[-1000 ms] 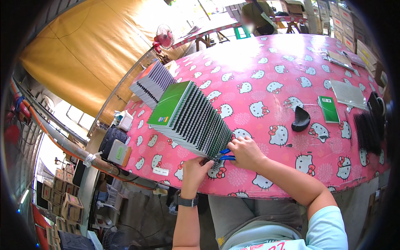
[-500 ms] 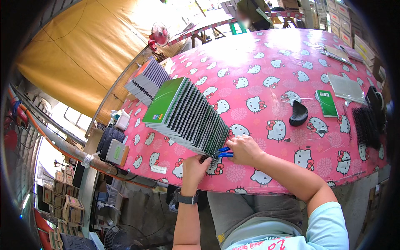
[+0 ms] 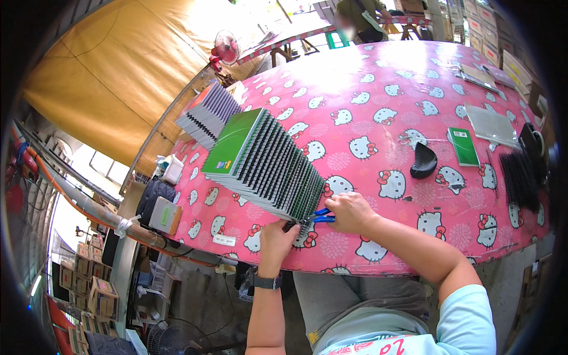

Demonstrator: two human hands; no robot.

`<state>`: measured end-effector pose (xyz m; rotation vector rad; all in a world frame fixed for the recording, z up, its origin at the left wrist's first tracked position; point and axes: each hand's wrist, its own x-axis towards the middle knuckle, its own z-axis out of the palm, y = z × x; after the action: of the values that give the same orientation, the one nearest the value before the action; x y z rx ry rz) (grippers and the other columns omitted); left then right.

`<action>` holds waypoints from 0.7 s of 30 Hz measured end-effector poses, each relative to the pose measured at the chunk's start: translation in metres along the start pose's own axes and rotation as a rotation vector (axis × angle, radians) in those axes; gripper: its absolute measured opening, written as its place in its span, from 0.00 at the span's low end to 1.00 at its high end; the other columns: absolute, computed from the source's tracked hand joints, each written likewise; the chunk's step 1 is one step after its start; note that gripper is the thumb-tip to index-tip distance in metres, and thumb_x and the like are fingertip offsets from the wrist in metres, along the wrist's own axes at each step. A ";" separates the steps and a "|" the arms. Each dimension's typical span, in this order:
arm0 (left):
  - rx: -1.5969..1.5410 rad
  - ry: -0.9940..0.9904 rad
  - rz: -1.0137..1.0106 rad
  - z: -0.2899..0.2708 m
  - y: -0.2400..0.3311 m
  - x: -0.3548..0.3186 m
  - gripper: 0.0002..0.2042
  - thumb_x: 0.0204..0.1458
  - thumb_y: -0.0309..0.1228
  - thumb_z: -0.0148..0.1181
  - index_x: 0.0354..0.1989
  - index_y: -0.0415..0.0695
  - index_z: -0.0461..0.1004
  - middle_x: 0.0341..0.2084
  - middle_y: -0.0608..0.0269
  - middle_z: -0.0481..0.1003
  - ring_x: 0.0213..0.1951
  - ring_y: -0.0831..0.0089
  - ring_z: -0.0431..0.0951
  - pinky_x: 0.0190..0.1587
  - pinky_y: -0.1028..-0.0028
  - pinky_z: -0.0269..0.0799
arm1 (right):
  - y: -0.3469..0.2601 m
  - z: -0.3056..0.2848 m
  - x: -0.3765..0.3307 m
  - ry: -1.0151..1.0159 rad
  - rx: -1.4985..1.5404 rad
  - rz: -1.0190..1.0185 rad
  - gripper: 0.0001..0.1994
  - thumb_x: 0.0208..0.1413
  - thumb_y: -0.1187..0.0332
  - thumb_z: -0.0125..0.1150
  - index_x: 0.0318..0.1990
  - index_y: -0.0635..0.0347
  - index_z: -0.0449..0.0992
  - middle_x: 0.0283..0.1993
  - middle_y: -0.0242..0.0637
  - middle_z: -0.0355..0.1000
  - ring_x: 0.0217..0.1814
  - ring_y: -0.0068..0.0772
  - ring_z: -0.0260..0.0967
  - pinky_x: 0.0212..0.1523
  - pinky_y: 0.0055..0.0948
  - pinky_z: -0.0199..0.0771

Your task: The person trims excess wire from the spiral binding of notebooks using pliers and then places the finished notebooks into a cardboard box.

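A tall stack of spiral-bound notebooks (image 3: 269, 163) with black coils and a green cover on top leans across the table. At its near lower end, my left hand (image 3: 278, 236) is closed on the corner of a notebook, by the end of its coil. My right hand (image 3: 350, 212) grips a pair of pliers (image 3: 323, 219) by their blue handles. The jaws of the pliers meet the coil end beside my left fingertips; the exact contact is too small to make out.
Another notebook stack (image 3: 210, 115) stands behind. On the pink patterned table (image 3: 361, 177) lie a black curved object (image 3: 423, 161), a green notebook (image 3: 464, 147), a bundle of black coils (image 3: 520, 180) and a clear plastic sheet (image 3: 494, 126). A person (image 3: 361, 21) is at the far table.
My right hand and the pliers have shifted slightly to the right. My left hand stays at the notebook corner, and the stack has hardly moved.
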<state>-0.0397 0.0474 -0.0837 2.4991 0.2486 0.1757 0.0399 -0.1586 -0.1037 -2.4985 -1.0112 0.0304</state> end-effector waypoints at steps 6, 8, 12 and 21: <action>-0.091 -0.045 -0.062 -0.001 0.002 -0.002 0.13 0.46 0.36 0.62 0.30 0.36 0.77 0.17 0.58 0.75 0.20 0.72 0.74 0.25 0.72 0.67 | 0.014 0.010 -0.003 0.262 -0.211 -0.153 0.17 0.39 0.56 0.65 0.33 0.57 0.71 0.36 0.37 0.72 0.44 0.37 0.70 0.44 0.36 0.67; -0.046 -0.025 -0.021 0.006 -0.003 -0.002 0.15 0.44 0.37 0.63 0.38 0.41 0.78 0.21 0.52 0.77 0.25 0.60 0.79 0.29 0.67 0.70 | 0.011 0.013 -0.002 0.230 -0.215 -0.152 0.18 0.39 0.56 0.66 0.34 0.58 0.72 0.36 0.38 0.72 0.44 0.37 0.70 0.44 0.37 0.67; 0.015 0.026 0.022 0.013 -0.006 -0.002 0.14 0.44 0.38 0.63 0.35 0.40 0.78 0.22 0.53 0.78 0.25 0.61 0.79 0.29 0.68 0.71 | 0.004 0.009 0.002 -0.001 -0.096 -0.049 0.18 0.39 0.56 0.66 0.34 0.58 0.72 0.37 0.38 0.72 0.45 0.37 0.70 0.45 0.37 0.67; -0.113 -0.053 -0.113 0.010 -0.012 -0.002 0.14 0.45 0.39 0.63 0.31 0.38 0.78 0.15 0.57 0.75 0.19 0.67 0.76 0.24 0.70 0.68 | 0.012 0.016 -0.003 0.219 -0.280 -0.148 0.18 0.38 0.57 0.66 0.34 0.58 0.73 0.37 0.38 0.73 0.45 0.37 0.71 0.44 0.39 0.69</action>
<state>-0.0415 0.0509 -0.0985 2.3671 0.3468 0.0751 0.0429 -0.1615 -0.1237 -2.5898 -1.1691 -0.4494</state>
